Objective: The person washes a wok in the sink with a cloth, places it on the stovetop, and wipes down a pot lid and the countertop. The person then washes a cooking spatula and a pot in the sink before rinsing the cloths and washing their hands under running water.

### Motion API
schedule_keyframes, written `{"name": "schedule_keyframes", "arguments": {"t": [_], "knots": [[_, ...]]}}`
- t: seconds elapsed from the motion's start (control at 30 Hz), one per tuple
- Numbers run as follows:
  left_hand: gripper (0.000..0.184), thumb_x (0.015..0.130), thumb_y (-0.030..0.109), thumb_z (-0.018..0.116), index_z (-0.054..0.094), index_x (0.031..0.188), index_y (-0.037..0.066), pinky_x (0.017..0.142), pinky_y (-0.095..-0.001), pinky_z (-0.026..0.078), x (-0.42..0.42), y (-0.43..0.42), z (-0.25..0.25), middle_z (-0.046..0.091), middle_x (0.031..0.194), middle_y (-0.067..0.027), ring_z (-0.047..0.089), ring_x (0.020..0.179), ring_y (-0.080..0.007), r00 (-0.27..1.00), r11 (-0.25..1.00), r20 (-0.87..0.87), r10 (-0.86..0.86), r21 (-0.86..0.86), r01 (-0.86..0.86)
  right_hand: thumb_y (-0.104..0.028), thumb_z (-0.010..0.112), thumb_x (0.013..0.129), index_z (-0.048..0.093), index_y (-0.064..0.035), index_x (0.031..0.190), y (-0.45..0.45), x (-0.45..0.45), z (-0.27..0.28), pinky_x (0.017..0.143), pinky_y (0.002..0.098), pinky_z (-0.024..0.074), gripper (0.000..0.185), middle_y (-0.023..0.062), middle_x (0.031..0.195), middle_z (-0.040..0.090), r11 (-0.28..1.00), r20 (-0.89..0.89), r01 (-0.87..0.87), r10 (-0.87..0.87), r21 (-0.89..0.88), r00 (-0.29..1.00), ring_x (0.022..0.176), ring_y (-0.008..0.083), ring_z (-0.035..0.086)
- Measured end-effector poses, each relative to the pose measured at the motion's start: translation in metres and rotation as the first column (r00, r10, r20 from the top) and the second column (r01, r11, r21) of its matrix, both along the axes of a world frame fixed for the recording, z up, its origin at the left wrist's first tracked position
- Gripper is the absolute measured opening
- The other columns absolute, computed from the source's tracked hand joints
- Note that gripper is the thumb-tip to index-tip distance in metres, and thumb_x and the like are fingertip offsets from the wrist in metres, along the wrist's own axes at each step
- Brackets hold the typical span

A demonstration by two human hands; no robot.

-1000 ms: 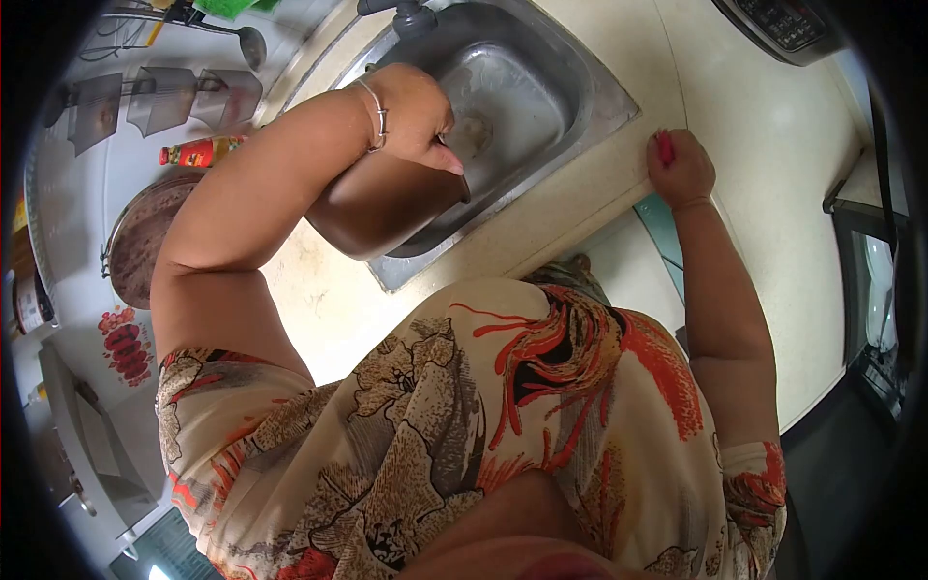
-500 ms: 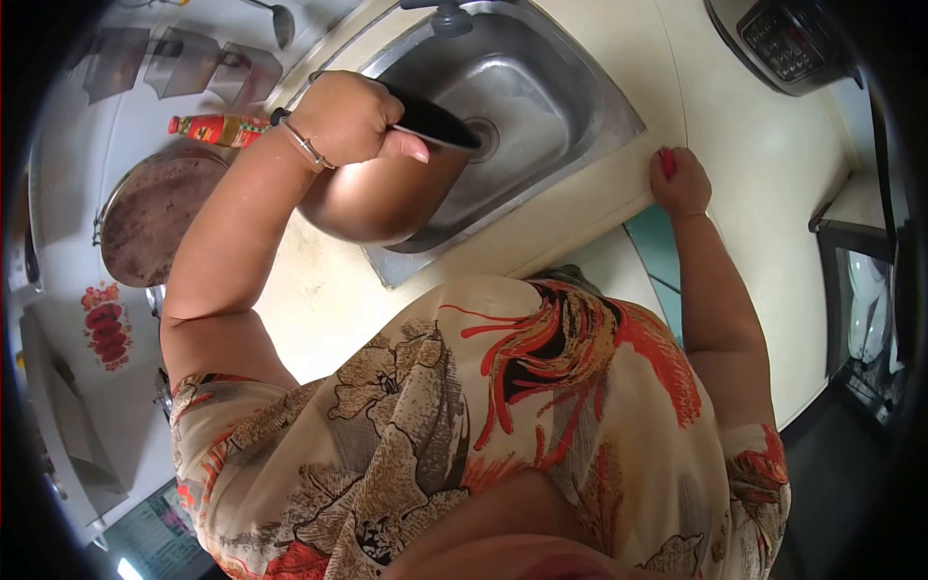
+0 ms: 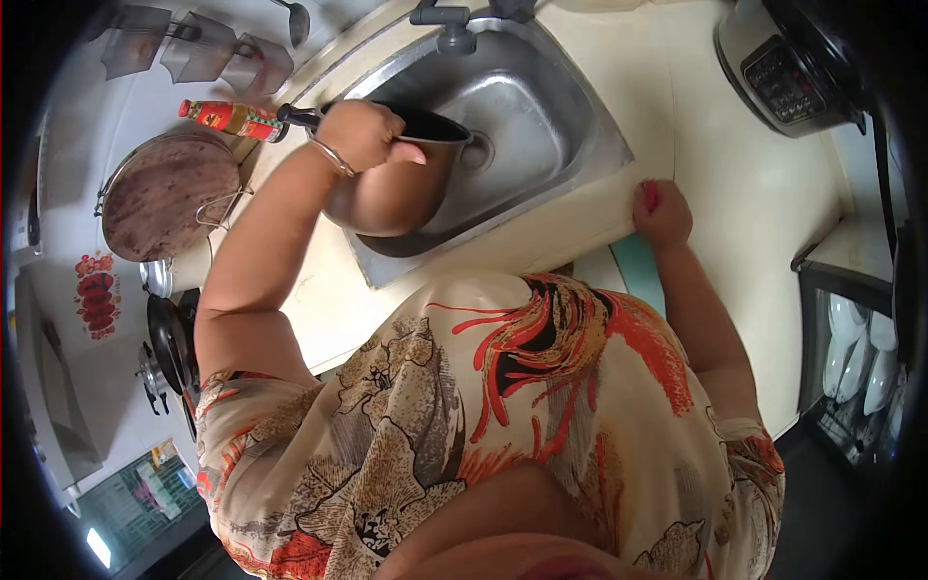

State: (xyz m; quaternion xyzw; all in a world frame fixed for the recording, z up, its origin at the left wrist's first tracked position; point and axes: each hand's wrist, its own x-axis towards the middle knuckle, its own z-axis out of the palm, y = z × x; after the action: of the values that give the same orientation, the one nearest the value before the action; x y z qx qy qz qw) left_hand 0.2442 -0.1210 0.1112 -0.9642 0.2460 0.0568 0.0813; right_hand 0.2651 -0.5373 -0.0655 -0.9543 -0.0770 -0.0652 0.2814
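I have the left hand (image 3: 360, 135) closed around the dark handle (image 3: 300, 117) of the pot (image 3: 391, 198), close to its rim, with the thumb pointing out over the mouth. The right hand (image 3: 663, 215) is closed in a fist at the counter (image 3: 735, 222), near the right corner of the sink (image 3: 614, 147); something small and red shows in it, but I cannot tell what

The pot is over the left part of the sink. Behind the sink is the faucet (image 3: 456, 37). The bottle (image 3: 232, 119) lies in my view beside the handle's end; whether they touch, I cannot tell. Left of the arm is a round board (image 3: 169, 198), and toward the counter's far right is a cooker (image 3: 788, 82). My left hand hides part of the pot's rim. The pot is copper-brown outside, dark inside, and looks slightly tilted
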Motion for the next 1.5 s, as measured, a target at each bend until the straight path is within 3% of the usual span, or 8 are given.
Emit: {"name": "schedule_keyframes", "arguments": {"t": [0.27, 0.43, 0.63, 0.97, 1.03, 1.1, 1.37, 1.5], "knots": [[0.051, 0.083, 0.055, 0.043, 0.064, 0.074, 0.010, 0.065, -0.0410, 0.047, 0.034, -0.036, -0.066, 0.064, 0.077, -0.0105, 0.062, 0.076, -0.0304, 0.957, 0.955, -0.033, 0.287, 0.080, -0.284, -0.033, 0.063, 0.077, 0.062, -0.0091, 0.089, 0.001, 0.024, 0.014, 0.070, 0.0365, 0.0478, 0.027, 0.0118, 0.084, 0.062, 0.988, -0.274, 0.042, 0.001, 0.151, 0.962, 0.078, 0.0267, 0.061], [0.047, 0.084, 0.050, 0.045, 0.063, 0.068, 0.009, 0.058, -0.0389, 0.048, 0.057, -0.046, -0.127, 0.064, 0.070, -0.0104, 0.062, 0.066, -0.0270, 0.936, 0.951, 0.171, 0.309, -0.033, -0.308, -0.029, 0.063, 0.082, 0.061, -0.0051, 0.096, 0.032, 0.061, 0.039, 0.073, 0.0322, 0.0494, 0.028, 0.0054, 0.087, 0.062, 0.469, -0.593, 0.447, 0.228, 0.762, 0.772, 0.081, 0.0163, 0.060], [0.037, 0.080, 0.039, 0.057, 0.056, 0.056, 0.011, 0.047, -0.0360, 0.042, 0.061, -0.064, -0.153, 0.055, 0.054, -0.0067, 0.055, 0.051, -0.0234, 0.830, 0.978, 0.529, 0.178, -0.186, -0.091, -0.022, 0.063, 0.083, 0.055, -0.0053, 0.106, 0.093, 0.102, 0.056, 0.075, 0.0332, 0.0504, 0.030, 0.0069, 0.096, 0.060, 0.086, -0.525, 0.610, 0.613, 0.788, 0.590, 0.084, 0.0178, 0.060], [0.027, 0.080, 0.039, 0.056, 0.063, 0.077, 0.013, 0.069, -0.0375, 0.045, 0.012, -0.081, -0.206, 0.062, 0.079, -0.0057, 0.060, 0.078, -0.0240, 0.972, 0.939, -0.012, 0.234, -0.257, -0.230, -0.028, 0.066, 0.079, 0.050, -0.0033, 0.115, 0.178, 0.127, 0.060, 0.086, 0.0383, 0.0447, 0.046, 0.0102, 0.109, 0.056, 0.385, -0.350, 0.096, 0.668, 0.918, 0.657, 0.103, 0.0238, 0.054], [0.029, 0.078, 0.039, 0.060, 0.063, 0.082, 0.011, 0.072, -0.0373, 0.046, 0.010, -0.079, -0.203, 0.062, 0.081, -0.0073, 0.059, 0.082, -0.0254, 0.960, 0.930, -0.076, 0.269, -0.237, -0.279, -0.032, 0.064, 0.078, 0.049, -0.0033, 0.118, 0.186, 0.161, 0.065, 0.092, 0.0406, 0.0392, 0.051, 0.0141, 0.119, 0.050, 0.902, 0.208, -0.394, 0.356, 0.180, 0.911, 0.114, 0.0270, 0.045], [0.036, 0.075, 0.040, 0.065, 0.061, 0.090, 0.008, 0.077, -0.0376, 0.046, 0.007, -0.074, -0.206, 0.061, 0.086, -0.0097, 0.058, 0.085, -0.0276, 0.934, 0.804, -0.142, 0.329, -0.477, -0.355, -0.031, 0.063, 0.078, 0.048, -0.0030, 0.120, 0.191, 0.204, 0.074, 0.099, 0.0391, 0.0335, 0.053, 0.0185, 0.124, 0.046, 0.902, 0.493, -0.411, 0.420, -0.133, 0.762, 0.120, 0.0312, 0.039], [0.041, 0.075, 0.031, 0.066, 0.054, 0.101, 0.002, 0.084, -0.0357, 0.045, 0.020, -0.066, -0.213, 0.060, 0.096, -0.0176, 0.057, 0.094, -0.0333, 0.691, 0.354, -0.361, 0.626, -0.658, -0.665, -0.030, 0.061, 0.078, 0.052, -0.0030, 0.115, 0.198, 0.241, 0.094, 0.095, 0.0365, 0.0378, 0.046, 0.0106, 0.117, 0.051, 0.729, 0.107, -0.400, 0.540, -0.556, 0.835, 0.115, 0.0290, 0.042], [0.031, 0.081, 0.027, 0.063, 0.052, 0.096, 0.002, 0.057, -0.0280, 0.049, 0.046, -0.055, -0.216, 0.060, 0.077, -0.0070, 0.059, 0.068, -0.0176, 0.366, -0.282, -0.773, 0.518, -0.558, -0.781, -0.029, 0.061, 0.078, 0.056, -0.0052, 0.107, 0.197, 0.228, 0.088, 0.091, 0.0368, 0.0397, 0.038, 0.0090, 0.112, 0.053, 0.742, 0.055, -0.416, 0.518, -0.525, 0.854, 0.108, 0.0268, 0.046]]}}
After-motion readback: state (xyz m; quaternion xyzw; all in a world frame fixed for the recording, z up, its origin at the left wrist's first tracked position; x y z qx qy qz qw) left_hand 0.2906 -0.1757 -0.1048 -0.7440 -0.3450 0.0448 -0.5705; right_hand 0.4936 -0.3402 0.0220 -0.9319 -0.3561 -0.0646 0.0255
